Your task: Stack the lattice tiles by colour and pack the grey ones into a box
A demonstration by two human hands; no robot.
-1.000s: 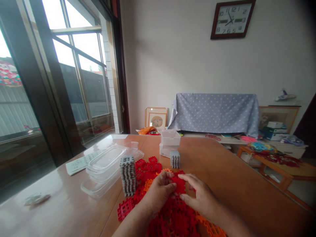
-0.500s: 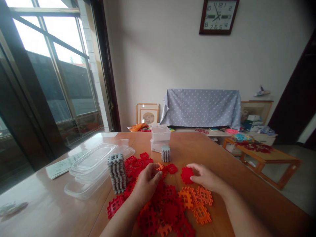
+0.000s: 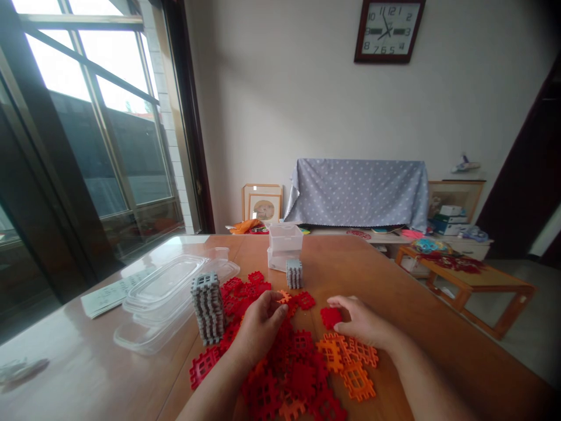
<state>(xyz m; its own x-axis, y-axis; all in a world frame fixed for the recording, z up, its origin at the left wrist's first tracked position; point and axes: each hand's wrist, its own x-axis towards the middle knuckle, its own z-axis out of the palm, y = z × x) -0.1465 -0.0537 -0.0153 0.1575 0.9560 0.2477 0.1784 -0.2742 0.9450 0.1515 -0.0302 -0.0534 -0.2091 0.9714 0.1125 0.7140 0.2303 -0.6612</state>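
My left hand (image 3: 264, 320) is over the pile of red pieces (image 3: 302, 374), its thumb and fingertips curled around a small orange piece (image 3: 284, 296). To the right, my right hand (image 3: 362, 320) is beside a solid red piece (image 3: 331, 318) lying on the table, with thumb and fingers apart. Several orange window-shaped pieces (image 3: 358, 379) lie just below that hand. A tall stack of grey pieces (image 3: 208, 310) stands left of the pile, and a shorter grey stack (image 3: 294, 274) stands behind it.
Two clear boxes (image 3: 286, 240) are stacked behind the short grey stack. Clear lids and trays (image 3: 164, 286) lie on the left, partly over a paper sheet (image 3: 103, 298). A small plastic packet (image 3: 20, 369) is at the far left of the wooden table (image 3: 109, 374).
The red piece near my right hand has gone from raised and gripped to lower, on the table, and the fingers have parted from it. My left hand has barely moved.
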